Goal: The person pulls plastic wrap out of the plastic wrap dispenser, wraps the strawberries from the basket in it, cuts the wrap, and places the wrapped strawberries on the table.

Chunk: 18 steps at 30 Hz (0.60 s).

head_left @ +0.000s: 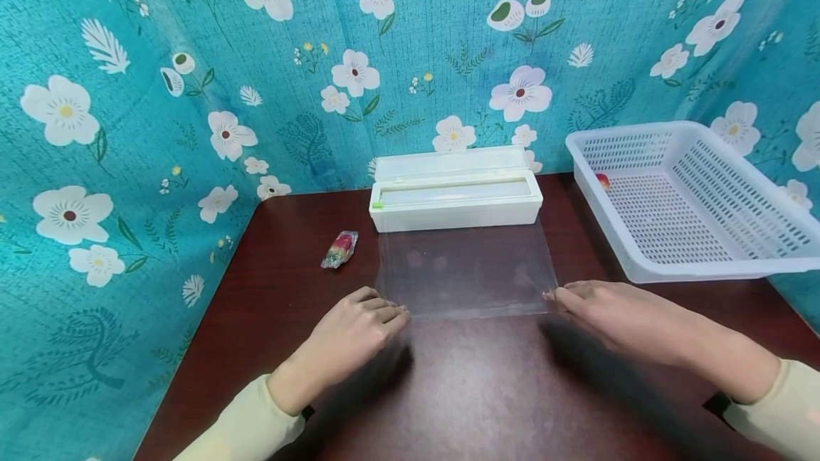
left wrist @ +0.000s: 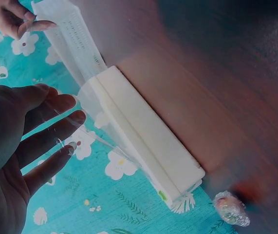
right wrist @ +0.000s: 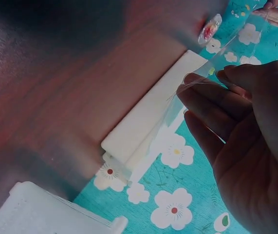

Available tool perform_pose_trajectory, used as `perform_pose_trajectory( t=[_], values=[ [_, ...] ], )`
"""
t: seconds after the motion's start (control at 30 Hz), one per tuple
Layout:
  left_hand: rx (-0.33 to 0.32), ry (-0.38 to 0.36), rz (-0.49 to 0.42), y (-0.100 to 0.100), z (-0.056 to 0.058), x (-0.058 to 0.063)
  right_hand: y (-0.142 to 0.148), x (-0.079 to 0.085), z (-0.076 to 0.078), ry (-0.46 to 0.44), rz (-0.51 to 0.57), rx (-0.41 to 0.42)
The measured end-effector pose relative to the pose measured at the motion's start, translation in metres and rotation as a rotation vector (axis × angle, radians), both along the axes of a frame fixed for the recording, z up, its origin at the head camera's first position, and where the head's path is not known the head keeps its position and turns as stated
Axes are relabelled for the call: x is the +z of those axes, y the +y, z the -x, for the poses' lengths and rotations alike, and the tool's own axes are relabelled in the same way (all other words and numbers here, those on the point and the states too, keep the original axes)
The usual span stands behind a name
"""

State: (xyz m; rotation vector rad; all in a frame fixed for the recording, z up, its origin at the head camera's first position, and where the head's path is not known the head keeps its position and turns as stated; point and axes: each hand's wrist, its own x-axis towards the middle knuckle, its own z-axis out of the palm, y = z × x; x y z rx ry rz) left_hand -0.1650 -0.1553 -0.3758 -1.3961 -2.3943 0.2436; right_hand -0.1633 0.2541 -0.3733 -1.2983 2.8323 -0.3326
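A sheet of clear plastic wrap (head_left: 470, 272) stretches toward me from a white wrap dispenser (head_left: 458, 210), whose clear lid (head_left: 451, 162) stands raised. My left hand (head_left: 359, 329) pinches the sheet's near left corner. At the near right corner, my right hand (head_left: 615, 315) pinches the film between thumb and fingers. The left wrist view shows the film running from the left hand (left wrist: 36, 131) across to the other hand. In the right wrist view the right hand (right wrist: 241, 107) holds the film's edge. A small wrapped red-and-green item (head_left: 340, 249) lies left of the dispenser.
A white perforated plastic basket (head_left: 695, 265) stands at the right, with a small red-and-yellow round item (head_left: 603, 181) inside by its left wall. Behind the dark wooden table (head_left: 474, 390) hangs a teal flowered cloth (head_left: 410, 55). A green slider (head_left: 378, 205) sits at the dispenser's left end.
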Motion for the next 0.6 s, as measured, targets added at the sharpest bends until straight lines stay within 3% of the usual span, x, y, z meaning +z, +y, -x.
perform_pose_trajectory(
  t=[0.3,0.6],
  values=[
    [-0.032,0.026,0.015,0.002,0.003,-0.023,-0.003,-0.027,0.001,0.200,-0.055,0.077],
    [-0.017,-0.006,0.064,0.006,0.007,-0.050,-0.010,-0.058,0.000,0.295,-0.129,0.099]
  ],
)
